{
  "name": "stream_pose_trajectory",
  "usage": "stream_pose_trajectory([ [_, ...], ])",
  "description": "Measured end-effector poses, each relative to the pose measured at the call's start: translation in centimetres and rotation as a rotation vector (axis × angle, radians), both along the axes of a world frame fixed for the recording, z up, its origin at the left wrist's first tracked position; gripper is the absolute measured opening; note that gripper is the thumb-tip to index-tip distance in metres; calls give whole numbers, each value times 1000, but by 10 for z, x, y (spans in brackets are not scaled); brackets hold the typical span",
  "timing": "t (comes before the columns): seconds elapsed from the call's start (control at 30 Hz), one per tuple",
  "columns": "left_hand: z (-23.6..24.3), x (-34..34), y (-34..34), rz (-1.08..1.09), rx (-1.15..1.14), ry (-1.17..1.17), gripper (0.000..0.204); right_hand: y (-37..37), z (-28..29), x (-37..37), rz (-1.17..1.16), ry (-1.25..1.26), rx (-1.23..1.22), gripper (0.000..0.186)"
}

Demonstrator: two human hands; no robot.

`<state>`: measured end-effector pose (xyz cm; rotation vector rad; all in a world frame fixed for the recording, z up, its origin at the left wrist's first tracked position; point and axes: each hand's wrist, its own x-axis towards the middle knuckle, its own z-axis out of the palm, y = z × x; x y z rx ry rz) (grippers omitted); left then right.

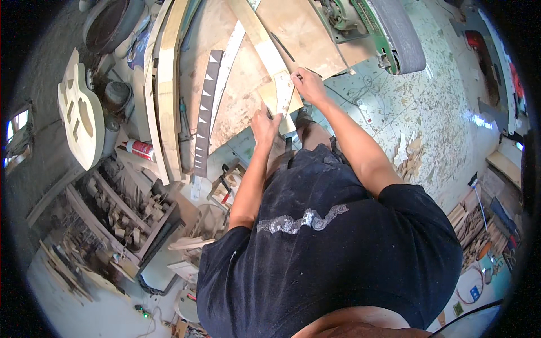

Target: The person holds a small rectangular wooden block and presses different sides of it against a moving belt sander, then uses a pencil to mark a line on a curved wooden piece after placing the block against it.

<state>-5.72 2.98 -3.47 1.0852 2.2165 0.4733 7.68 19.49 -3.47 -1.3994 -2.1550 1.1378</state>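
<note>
A white, angled flat piece lies on the near end of a long pale wooden plank, over the bench edge. My left hand is closed at the near end of the white piece, its thumb pressing there. On the piece's right edge rests my right hand, fingers curled around what looks like a thin dark pen-like stick. The tip of that stick is hidden. Just left lie a dark curved strip with white triangles and a narrow white strip.
A belt sander stands at the bench's far right. Long curved wooden pieces lie to the left, beside a pale guitar-shaped body and a red-and-white tube. Below are wood offcuts. Shavings litter the floor.
</note>
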Motion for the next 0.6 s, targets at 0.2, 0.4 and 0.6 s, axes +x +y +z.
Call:
stream_pose_trajectory([
  [0.2,-10,1,-4,15,58,86,60,-2,5,-1,6,-11,24,22],
  [0.4,-10,4,-5,13,111,85,61,0,-3,2,-1,-3,-5,20],
  [0.6,-5,5,-4,44,67,57,60,-1,1,-1,-13,21,-48,21],
])
